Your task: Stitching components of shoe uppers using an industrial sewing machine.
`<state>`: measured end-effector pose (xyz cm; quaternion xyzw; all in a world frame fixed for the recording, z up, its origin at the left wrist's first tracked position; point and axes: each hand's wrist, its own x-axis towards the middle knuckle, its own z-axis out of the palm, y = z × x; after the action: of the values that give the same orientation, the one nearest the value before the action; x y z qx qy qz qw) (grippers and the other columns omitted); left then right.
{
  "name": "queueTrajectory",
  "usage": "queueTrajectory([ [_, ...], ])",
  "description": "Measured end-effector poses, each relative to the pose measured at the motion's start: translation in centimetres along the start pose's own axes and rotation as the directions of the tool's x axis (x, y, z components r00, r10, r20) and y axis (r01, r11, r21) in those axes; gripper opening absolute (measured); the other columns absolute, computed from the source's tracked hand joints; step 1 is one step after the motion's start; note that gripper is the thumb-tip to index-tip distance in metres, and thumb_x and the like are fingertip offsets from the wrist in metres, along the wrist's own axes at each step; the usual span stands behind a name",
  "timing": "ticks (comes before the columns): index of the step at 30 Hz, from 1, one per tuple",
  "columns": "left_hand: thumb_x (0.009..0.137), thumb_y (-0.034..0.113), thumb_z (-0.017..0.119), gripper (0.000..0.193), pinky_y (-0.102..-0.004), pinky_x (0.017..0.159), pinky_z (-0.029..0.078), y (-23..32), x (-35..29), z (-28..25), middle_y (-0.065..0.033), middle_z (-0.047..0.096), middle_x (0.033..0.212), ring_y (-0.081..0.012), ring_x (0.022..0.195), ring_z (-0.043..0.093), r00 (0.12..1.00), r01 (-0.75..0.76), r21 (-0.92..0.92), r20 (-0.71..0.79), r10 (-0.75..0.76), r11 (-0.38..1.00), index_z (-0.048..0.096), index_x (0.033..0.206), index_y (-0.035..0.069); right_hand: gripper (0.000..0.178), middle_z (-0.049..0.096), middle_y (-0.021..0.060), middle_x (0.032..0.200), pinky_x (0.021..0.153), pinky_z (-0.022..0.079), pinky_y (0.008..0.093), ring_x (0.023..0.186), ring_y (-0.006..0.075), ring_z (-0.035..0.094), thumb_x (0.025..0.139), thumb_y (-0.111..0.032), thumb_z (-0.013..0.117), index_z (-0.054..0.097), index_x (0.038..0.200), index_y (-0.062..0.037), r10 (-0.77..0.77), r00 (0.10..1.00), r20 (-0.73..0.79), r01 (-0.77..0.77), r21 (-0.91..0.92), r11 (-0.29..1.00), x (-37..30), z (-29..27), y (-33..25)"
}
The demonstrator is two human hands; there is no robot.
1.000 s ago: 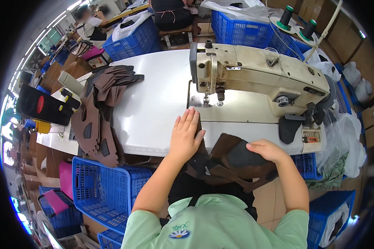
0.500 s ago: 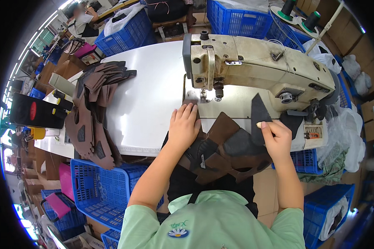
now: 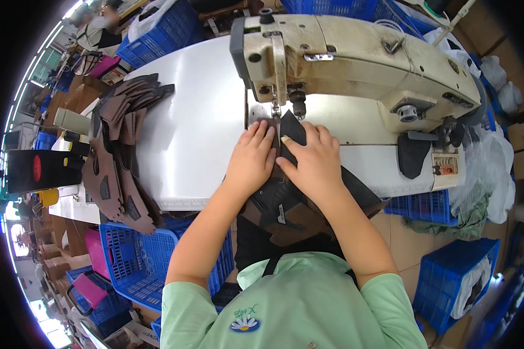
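Dark Piece Brought to Brown Work Under the Needle

You seem to be at the lining-up step: your left hand (image 3: 252, 154) lies palm down, fingers close together, on the brown work (image 3: 297, 219), while your right hand (image 3: 315, 158) bends over the dark piece (image 3: 291, 128), its fingers a little apart. Whether that right hand pinches the piece or only presses it, I cannot tell. Just beyond your fingertips stands the presser foot (image 3: 276, 109) of the sewing machine (image 3: 355, 58). The next move, I judge, calls for you to get the two edges level, hold them flat and guide both straight toward the foot.

The dark piece, matte and near black, tapers to a point just beyond your right fingers; its lower part is hidden by your hand. How far it overlaps the brown work is unclear. That work narrows to a strip between your hands, then spreads toward your body below them, loosely folded, with dark panels and a small pale label (image 3: 281, 214).
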<state>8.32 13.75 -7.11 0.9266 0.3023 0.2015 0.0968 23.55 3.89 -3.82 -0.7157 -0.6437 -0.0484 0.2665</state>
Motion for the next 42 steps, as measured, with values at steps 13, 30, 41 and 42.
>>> queueTrajectory([
  [13,0.089,0.014,0.063,0.047,-0.0460,0.111,0.038,-0.1,0.5,-0.3,-0.0214,0.052,0.142,-0.0396,0.134,0.045,0.998,-0.063,-0.020,0.013,0.064,0.998,0.057,0.133,-0.001,0.037,0.057,0.0125,0.139,0.105,0.034,0.0495,0.129,0.0358,0.047,0.089,-0.022,0.063,0.067,0.125,-0.0190,0.009,0.993,0.116,-0.021,0.100,0.995,-1.6,2.2,2.5],
  [30,0.089,0.016,0.063,0.047,-0.0466,0.110,0.039,0.1,0.3,-0.1,-0.0209,0.053,0.141,-0.0382,0.133,0.046,0.999,-0.044,0.017,-0.020,0.045,0.999,0.058,0.133,0.000,0.048,0.051,0.0126,0.142,0.106,0.036,0.0480,0.128,0.0349,0.046,0.082,-0.020,0.073,0.063,0.129,-0.0164,0.011,0.975,0.220,-0.036,0.110,0.993,-1.2,1.1,1.9],
  [41,0.088,0.015,0.063,0.048,-0.0471,0.111,0.037,0.0,0.3,-0.2,-0.0219,0.052,0.142,-0.0387,0.135,0.044,0.999,-0.043,-0.009,0.017,0.043,0.999,0.057,0.133,-0.001,0.047,0.054,0.0121,0.141,0.105,0.037,0.0480,0.127,0.0347,0.047,0.080,-0.019,0.074,0.065,0.126,-0.0144,-0.008,0.977,0.211,-0.027,0.161,0.987,-1.1,1.2,2.3],
  [42,0.088,0.015,0.063,0.048,-0.0471,0.111,0.037,-0.1,0.3,-0.2,-0.0219,0.052,0.142,-0.0387,0.135,0.044,0.999,-0.045,-0.010,0.020,0.045,0.999,0.057,0.133,-0.001,0.046,0.055,0.0119,0.141,0.105,0.037,0.0480,0.127,0.0348,0.047,0.081,-0.018,0.073,0.066,0.126,-0.0142,-0.021,0.978,0.209,-0.018,0.181,0.983,-1.0,1.2,2.4],
])
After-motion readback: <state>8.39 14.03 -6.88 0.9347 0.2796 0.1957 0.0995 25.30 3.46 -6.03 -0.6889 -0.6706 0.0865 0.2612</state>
